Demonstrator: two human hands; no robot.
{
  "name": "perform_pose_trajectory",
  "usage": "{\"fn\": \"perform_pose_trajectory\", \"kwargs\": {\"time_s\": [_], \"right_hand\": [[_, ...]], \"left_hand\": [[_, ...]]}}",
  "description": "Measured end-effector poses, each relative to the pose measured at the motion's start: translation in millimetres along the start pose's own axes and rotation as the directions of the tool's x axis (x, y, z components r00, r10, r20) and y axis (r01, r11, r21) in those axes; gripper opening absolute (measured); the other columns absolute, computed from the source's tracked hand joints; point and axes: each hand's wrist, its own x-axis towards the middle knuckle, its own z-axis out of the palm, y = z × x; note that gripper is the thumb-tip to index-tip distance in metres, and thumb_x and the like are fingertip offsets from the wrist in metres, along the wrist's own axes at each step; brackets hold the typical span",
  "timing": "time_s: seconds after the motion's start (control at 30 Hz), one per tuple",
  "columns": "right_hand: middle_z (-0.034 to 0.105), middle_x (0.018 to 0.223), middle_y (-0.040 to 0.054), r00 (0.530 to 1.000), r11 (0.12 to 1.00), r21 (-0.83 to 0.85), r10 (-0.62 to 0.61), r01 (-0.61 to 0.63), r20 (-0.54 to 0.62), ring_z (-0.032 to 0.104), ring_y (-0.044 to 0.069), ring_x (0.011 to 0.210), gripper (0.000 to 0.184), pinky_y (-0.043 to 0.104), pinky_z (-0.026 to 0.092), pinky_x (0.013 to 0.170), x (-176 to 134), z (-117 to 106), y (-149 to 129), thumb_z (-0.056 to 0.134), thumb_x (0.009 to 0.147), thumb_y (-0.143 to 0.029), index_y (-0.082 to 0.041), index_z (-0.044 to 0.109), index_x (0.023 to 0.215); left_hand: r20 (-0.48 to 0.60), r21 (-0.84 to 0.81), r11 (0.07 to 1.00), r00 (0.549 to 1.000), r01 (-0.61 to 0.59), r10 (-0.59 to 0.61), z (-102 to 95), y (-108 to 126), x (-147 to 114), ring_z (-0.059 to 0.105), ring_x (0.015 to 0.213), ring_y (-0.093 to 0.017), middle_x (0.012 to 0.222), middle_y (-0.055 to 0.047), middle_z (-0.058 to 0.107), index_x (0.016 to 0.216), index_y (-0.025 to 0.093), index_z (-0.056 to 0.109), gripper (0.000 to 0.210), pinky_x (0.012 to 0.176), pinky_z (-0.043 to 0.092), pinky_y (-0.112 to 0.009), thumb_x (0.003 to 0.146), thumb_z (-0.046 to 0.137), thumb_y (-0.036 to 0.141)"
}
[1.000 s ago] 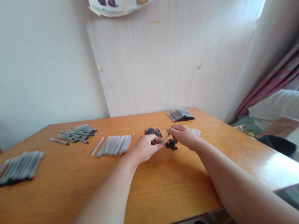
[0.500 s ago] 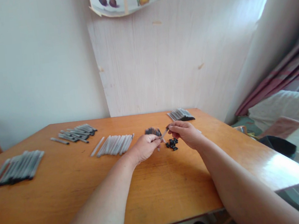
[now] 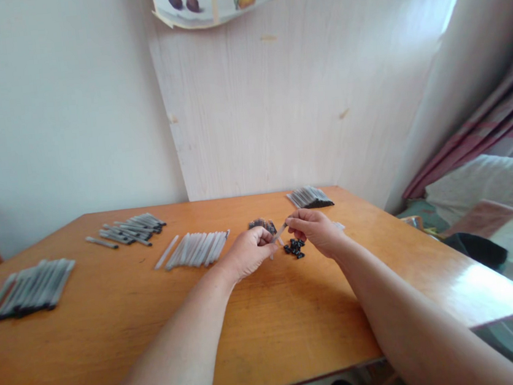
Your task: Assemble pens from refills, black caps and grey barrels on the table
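Spanning both hands [image 3: 250,254] [image 3: 313,226], a pen [image 3: 280,232]

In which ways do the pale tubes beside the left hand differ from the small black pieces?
The pale tubes are long and whitish; the small black pieces are short and dark. The tubes lie roughly side by side, while the pieces sit in a loose heap. The tubes lie left of the left hand; the pieces, to its right. Both rest on the wooden table.
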Motion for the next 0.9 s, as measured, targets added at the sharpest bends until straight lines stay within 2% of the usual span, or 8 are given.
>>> {"fn": "perform_pose_trajectory", "kwargs": {"time_s": [0.13,0.23,0.33,0.6,0.8,0.9], "right_hand": [[0.059,0.067,0.0009,0.999,0.998,0.068,-0.01,0.013,-0.043,0.046,0.009,0.053,0.027,0.024,0.034,0.05,0.0,-0.5,-1.8,0.064,0.075,-0.044,-0.017,0.059,0.077],[0.059,0.067,0.0009,0.998,0.996,0.089,-0.014,0.019,-0.059,0.045,0.009,0.053,0.028,0.024,0.033,0.05,-0.5,-1.0,-3.2,0.064,0.074,-0.044,-0.017,0.058,0.075],[0.059,0.067,0.0012,0.998,0.996,0.09,-0.01,0.015,-0.057,0.046,0.009,0.054,0.028,0.023,0.033,0.05,-0.8,-0.8,-3.4,0.065,0.074,-0.043,-0.017,0.058,0.074],[0.059,0.067,0.0011,0.999,0.996,0.093,0.01,-0.006,-0.047,0.046,0.009,0.054,0.027,0.023,0.034,0.05,0.2,1.4,-0.9,0.065,0.074,-0.043,-0.017,0.058,0.075],[0.059,0.068,0.0014,0.998,0.984,0.175,-0.017,0.026,-0.053,0.044,0.008,0.052,0.028,0.023,0.031,0.047,1.9,0.0,0.9,0.067,0.073,-0.043,-0.017,0.058,0.075],[0.059,0.068,0.0011,0.998,0.98,0.196,-0.02,0.032,-0.06,0.044,0.008,0.052,0.028,0.023,0.03,0.046,1.8,-0.8,0.1,0.068,0.073,-0.043,-0.017,0.058,0.074]], "left_hand": [[0.067,-0.048,0.995,0.995,0.082,-0.079,-1.1,7.9,-3.6,0.055,0.066,-0.013,0.075,-0.005,0.066,0.086,0.014,0.063,0.035,0.064,0.041,-0.026,0.082,0.054,0.048],[0.104,-0.076,0.989,0.988,0.124,-0.116,-2.8,11.8,-5.2,0.053,0.062,-0.012,0.073,-0.006,0.067,0.084,0.013,0.065,0.042,0.061,0.039,-0.025,0.086,0.046,0.05],[0.108,-0.065,0.991,0.988,0.119,-0.111,-3.6,11.1,-4.8,0.051,0.059,-0.011,0.073,-0.005,0.067,0.083,0.014,0.065,0.035,0.059,0.037,-0.024,0.084,0.051,0.045],[0.026,-0.046,0.994,0.995,0.095,-0.094,0.9,7.9,-3.9,0.051,0.057,-0.01,0.07,-0.003,0.066,0.078,0.014,0.062,0.023,0.059,0.039,-0.024,0.077,0.062,0.037],[0.086,-0.134,0.982,0.989,0.132,-0.121,-2.3,11.1,-5.5,0.054,0.061,-0.011,0.074,-0.006,0.069,0.083,0.013,0.064,0.033,0.06,0.038,-0.024,0.083,0.054,0.044],[0.128,-0.16,0.974,0.982,0.16,-0.14,-4.5,13.1,-6.0,0.052,0.059,-0.011,0.074,-0.007,0.069,0.084,0.012,0.066,0.032,0.057,0.037,-0.024,0.083,0.053,0.041]]}}
